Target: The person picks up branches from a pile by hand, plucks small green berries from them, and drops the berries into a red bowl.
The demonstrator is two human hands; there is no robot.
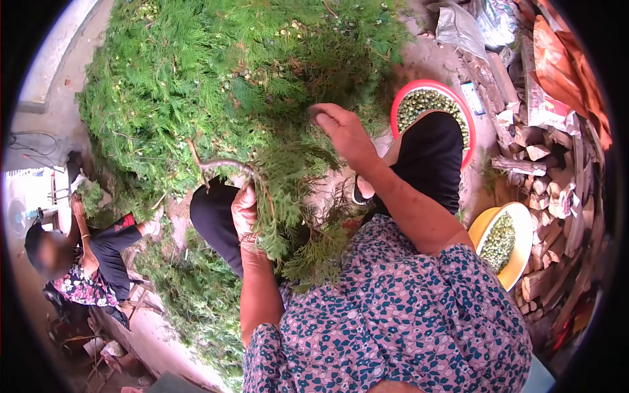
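My left hand (244, 213) is closed around a leafy evergreen branch (282, 183) held above my lap. Its bare, curved stem sticks out past the hand, and green scale-like sprays hang to the right and toward my shirt. To the upper right of the branch, my right hand (347, 134) is raised with its fingers curled together. Blur covers the fingertips, so whatever they may hold cannot be made out. Beyond both hands spreads a large heap of cut evergreen branches (177, 85) with small pale green cones among the leaves.
A red-rimmed basin (424, 83) of small green cones stands by my right knee; a yellow basin (522, 245) with more sits further back. Split firewood (537, 196) and sacks (458, 29) line the right side. At left, another person (92, 262) sits holding a green sprig (90, 195).
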